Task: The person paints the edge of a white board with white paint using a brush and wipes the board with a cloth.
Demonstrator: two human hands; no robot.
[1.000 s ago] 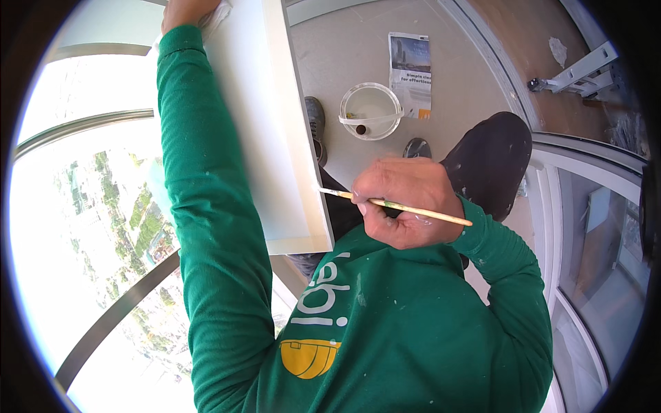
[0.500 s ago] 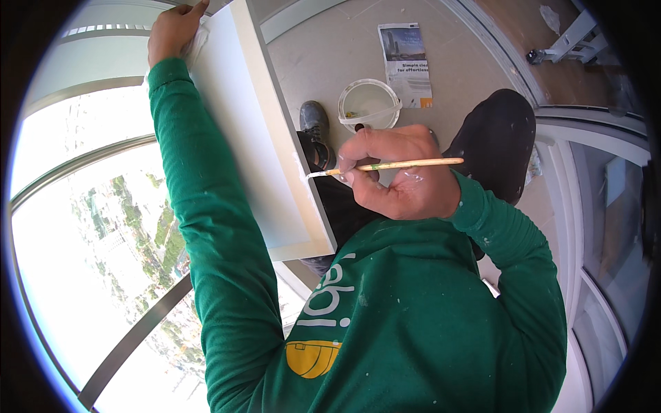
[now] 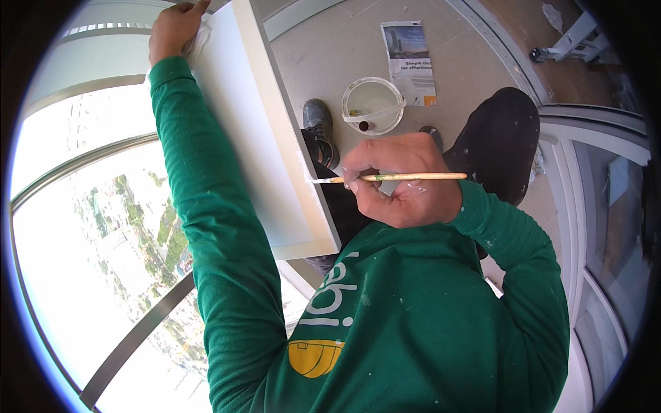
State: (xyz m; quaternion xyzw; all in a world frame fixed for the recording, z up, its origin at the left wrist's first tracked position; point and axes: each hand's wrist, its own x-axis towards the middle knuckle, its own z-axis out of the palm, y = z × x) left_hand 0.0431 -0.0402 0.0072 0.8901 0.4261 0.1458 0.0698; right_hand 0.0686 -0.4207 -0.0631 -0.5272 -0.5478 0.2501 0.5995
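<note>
Right hand (image 3: 406, 158): thumb and fingers pinch thin paintbrush (image 3: 420, 177); bristles (image 3: 320, 181) left of fingertips, at long edge of white panel (image 3: 237, 117).
Left hand (image 3: 175, 33): at panel's far end; finger closure cannot be told.
Progress: white paint (image 3: 308, 177) beside bristles; cream border (image 3: 315, 227) bodyward of fingers looks uncoated, probably left.

White panel (image 3: 258, 141): long, slanted, cream strip along right and near margins, white smears at right edge. Slim brush (image 3: 420, 177): yellowish handle, green mark, near-horizontal, whitened tip at that edge.
</note>
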